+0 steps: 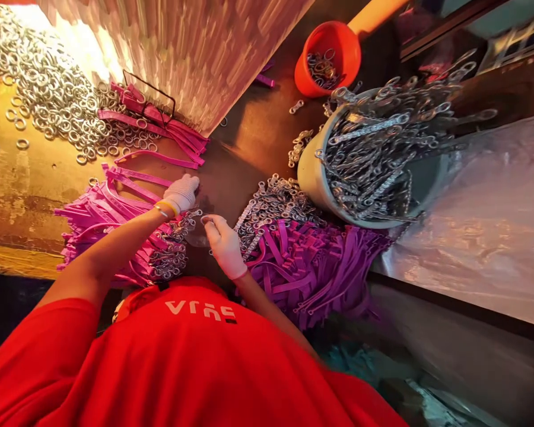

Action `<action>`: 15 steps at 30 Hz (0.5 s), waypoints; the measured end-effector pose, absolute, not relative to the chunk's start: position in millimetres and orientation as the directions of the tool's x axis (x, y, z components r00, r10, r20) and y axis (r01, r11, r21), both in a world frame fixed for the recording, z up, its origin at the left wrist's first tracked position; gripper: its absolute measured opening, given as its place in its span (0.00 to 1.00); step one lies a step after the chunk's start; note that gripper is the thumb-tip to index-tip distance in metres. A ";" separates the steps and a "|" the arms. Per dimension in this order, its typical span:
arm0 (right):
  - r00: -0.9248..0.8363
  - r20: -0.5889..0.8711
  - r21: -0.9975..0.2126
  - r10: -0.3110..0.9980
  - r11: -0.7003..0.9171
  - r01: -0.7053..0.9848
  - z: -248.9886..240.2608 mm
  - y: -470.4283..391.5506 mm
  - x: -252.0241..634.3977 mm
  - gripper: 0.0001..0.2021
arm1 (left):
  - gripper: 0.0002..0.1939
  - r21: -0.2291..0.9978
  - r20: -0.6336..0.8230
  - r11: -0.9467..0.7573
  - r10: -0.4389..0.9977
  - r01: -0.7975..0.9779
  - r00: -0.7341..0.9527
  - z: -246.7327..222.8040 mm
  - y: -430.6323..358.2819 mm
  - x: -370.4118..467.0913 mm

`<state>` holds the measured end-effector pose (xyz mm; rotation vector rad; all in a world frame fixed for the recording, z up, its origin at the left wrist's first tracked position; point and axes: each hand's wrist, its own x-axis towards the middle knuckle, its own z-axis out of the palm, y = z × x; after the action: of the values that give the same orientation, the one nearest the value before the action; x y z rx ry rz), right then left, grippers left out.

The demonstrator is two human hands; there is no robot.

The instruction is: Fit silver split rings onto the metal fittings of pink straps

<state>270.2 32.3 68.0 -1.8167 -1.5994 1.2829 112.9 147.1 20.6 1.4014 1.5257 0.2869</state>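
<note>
My left hand (181,193), in a white glove, is closed above the right edge of the pink strap pile (98,216); what its fingers hold is too small to name. To its right, my right hand (225,243), gloved too, pinches a metal ring (205,219) between thumb and fingertips. Metal links (169,252) hang at the ends of the pink straps, just below my left hand. Beside my right hand lie a heap of metal links (278,198) and a pile of purple straps (311,261).
Many loose rings (66,98) cover the upper left of the table. A large bucket (314,163) brimming with metal chain pieces stands at the right, with a red bucket (350,50) behind it. A wire holder (149,85) stands by more pink straps.
</note>
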 end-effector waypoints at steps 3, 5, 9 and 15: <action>-0.190 -0.298 -0.836 0.935 -0.160 0.524 74.7 45.7 265.0 0.15 | 0.10 0.764 -0.522 0.311 0.813 0.565 0.259 41.9 125.7 81.9; -0.268 -0.261 -0.853 0.927 -0.092 0.514 80.6 51.4 259.9 0.14 | 0.09 0.816 -0.551 0.421 0.773 0.396 0.313 59.8 103.4 63.4; -0.390 -0.259 -0.740 0.884 0.078 0.668 95.0 52.1 245.8 0.16 | 0.09 0.781 -0.595 0.624 0.727 0.030 0.342 90.2 55.2 50.0; -0.573 -0.324 -0.388 0.753 0.447 0.806 121.8 38.9 236.0 0.16 | 0.06 0.836 -0.541 0.546 0.803 0.055 0.250 102.1 16.1 61.6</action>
<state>236.0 38.9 121.8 -1.4919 -2.7592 0.8335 61.6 16.1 102.1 0.8753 1.2283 0.6088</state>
